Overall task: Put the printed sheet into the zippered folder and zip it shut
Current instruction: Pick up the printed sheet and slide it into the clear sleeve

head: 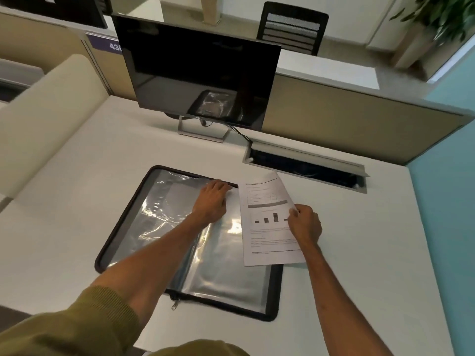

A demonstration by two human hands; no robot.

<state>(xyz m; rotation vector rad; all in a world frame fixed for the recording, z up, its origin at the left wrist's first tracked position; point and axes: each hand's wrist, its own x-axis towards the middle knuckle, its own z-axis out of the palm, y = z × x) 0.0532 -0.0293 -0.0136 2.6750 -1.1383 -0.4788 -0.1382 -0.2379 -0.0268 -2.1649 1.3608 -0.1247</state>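
Observation:
The zippered folder [154, 217] lies open on the white desk, black-edged, with shiny clear plastic sleeves showing. Its zipper pull [175, 303] hangs at the near edge. My left hand [212, 200] rests flat on the folder's far edge, fingers spread at the top of a sleeve. The printed sheet [267, 237], white with a small bar chart and text, lies partly over the folder's right side. My right hand [305, 222] pinches the sheet's right edge between thumb and fingers.
A dark monitor [198, 73] on a silver stand stands at the back of the desk [359, 240]. An open cable tray [305, 167] is sunk into the desk behind the sheet. Beige partitions bound the desk at the left and rear.

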